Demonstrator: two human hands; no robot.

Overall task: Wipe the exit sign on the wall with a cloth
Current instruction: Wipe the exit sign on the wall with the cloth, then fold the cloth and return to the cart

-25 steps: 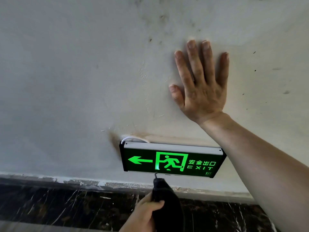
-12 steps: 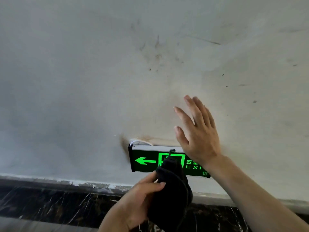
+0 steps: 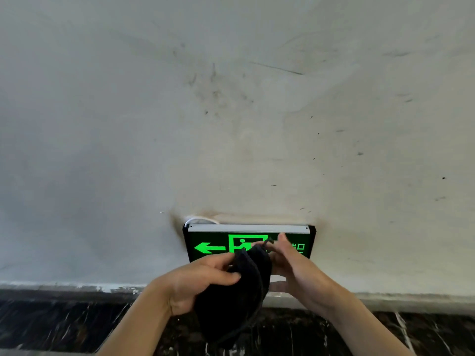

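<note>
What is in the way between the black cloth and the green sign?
Nothing visible blocks it. The black cloth is held in front of the exit sign by the left hand, with the right hand touching its right side. Both hands and the cloth already cover part of the sign's face.

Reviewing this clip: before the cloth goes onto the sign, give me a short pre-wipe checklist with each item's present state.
1. Cloth in hand: ok, the left hand grips the dark bundle.
2. Right hand on the cloth: ok, its fingers meet the cloth's upper edge.
3. Cloth spread flat for wiping: not ok, it hangs bunched and folded.
4. Cloth touching the exit sign: cannot tell, it overlaps the sign's face in this view.
5. Sign within reach: ok, both hands are right in front of it.
6. Sign lit and mounted on the wall: ok.
</note>
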